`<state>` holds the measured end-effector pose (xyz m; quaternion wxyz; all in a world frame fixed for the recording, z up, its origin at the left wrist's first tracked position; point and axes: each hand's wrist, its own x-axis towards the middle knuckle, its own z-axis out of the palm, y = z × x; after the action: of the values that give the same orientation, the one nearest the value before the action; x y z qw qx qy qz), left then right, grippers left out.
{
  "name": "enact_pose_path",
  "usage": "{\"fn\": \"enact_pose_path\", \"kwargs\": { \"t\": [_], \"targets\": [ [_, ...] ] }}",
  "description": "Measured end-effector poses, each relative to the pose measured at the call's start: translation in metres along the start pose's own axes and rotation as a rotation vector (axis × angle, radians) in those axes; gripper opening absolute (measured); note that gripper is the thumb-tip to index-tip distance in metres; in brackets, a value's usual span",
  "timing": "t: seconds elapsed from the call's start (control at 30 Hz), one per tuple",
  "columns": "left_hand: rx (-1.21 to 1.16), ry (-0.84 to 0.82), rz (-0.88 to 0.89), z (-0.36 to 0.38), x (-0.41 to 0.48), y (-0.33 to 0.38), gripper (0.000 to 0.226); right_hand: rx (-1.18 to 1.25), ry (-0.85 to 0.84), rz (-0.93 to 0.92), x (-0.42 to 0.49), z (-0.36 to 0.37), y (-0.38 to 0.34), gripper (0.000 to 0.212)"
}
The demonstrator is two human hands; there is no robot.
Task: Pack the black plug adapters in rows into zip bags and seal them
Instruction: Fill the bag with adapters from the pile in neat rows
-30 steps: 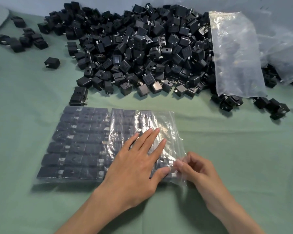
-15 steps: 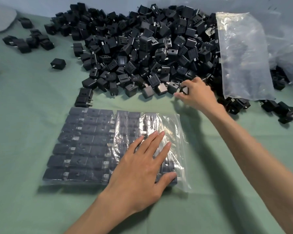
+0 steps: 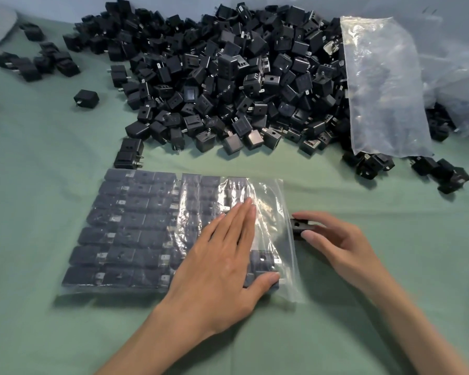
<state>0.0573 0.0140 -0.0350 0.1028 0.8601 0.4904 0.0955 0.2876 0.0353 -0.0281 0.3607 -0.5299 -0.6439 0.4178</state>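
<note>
Head view: clear plastic zip bag point(image 3: 271, 212) pinned under flat, straight-fingered left hand point(image 3: 222, 263), seemingly steadying packed rows point(image 3: 136, 234); black cubic plug adapter point(image 3: 299, 226) pinched in right hand point(image 3: 336, 239) at bag's right mouth.

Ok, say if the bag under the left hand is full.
Not full: packed adapters fill the left of the zip bag; its right end is mostly bare plastic, and the right hand holds another adapter.

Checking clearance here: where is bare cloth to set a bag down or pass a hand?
Bare green cloth lies left of the zip bag and right of the right hand gripping a plug adapter. Crowded: the adapter pile and empty bags behind.
</note>
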Motion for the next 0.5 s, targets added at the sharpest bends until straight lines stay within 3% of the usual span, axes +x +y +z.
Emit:
{"fn": "enact_pose_path", "kwargs": {
  "t": [0.1, 0.2, 0.37, 0.5],
  "targets": [
    [-0.015, 0.007, -0.004, -0.002, 0.0, 0.001, 0.09, -0.073, 0.074, -0.005, -0.001, 0.022, 0.003, 0.029],
    [-0.037, 0.017, -0.011, -0.002, 0.0, 0.002, 0.091, 0.074, 0.164, 0.057, -0.001, 0.029, 0.003, 0.029],
    [-0.05, 0.031, -0.01, -0.002, 0.001, 0.0, 0.092, 0.404, -0.053, 0.11, -0.003, 0.029, -0.004, 0.023],
    [-0.04, 0.017, -0.008, -0.001, 0.0, 0.0, 0.092, 0.205, -0.013, 0.015, 0.003, 0.029, -0.003, 0.029]
  ]
}}
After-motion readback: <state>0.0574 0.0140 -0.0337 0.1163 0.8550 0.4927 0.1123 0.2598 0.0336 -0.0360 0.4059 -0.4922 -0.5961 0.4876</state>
